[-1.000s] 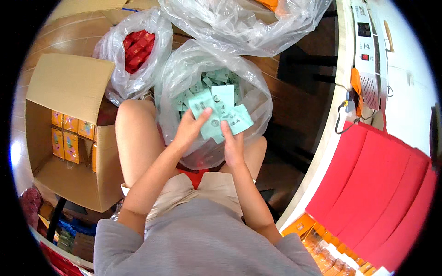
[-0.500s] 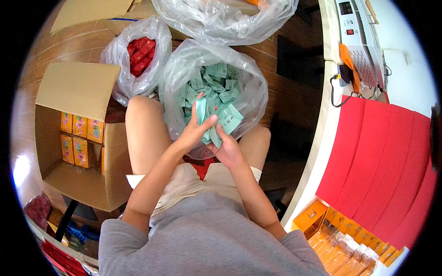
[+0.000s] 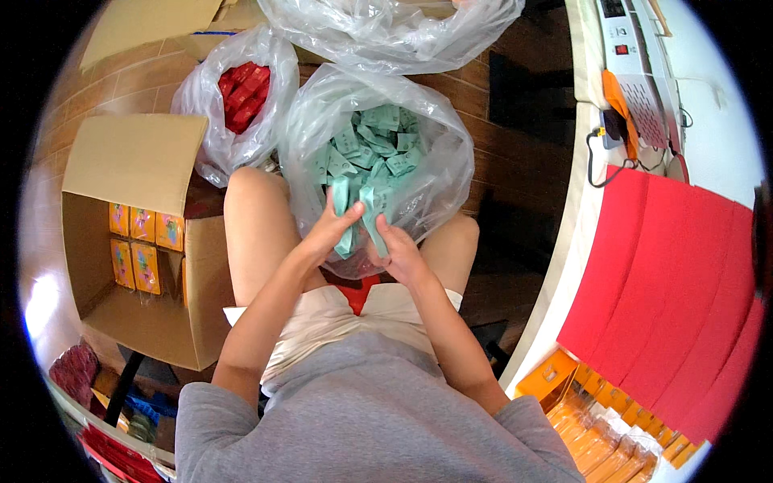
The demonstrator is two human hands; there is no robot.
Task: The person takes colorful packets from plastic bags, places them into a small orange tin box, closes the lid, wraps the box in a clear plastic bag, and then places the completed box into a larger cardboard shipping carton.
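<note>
A clear plastic bag stands between my knees, with many small pale-green sachets inside. Over its near side, my left hand grips green sachets between thumb and fingers. Close beside it, my right hand pinches another bunch of green sachets. Both bunches are turned nearly edge-on, with a narrow gap between them. How many sachets each hand holds cannot be made out.
Left of me, an open cardboard box holds orange packs. A smaller bag of red packets and a large clear bag lie beyond. On the right are a white counter edge, a red padded cloth, orange boxes and a machine.
The sachets, fanned together with printed faces showing, are now split into two upright bunches, one per hand. My hands have drawn slightly apart, the left moving down and left.
</note>
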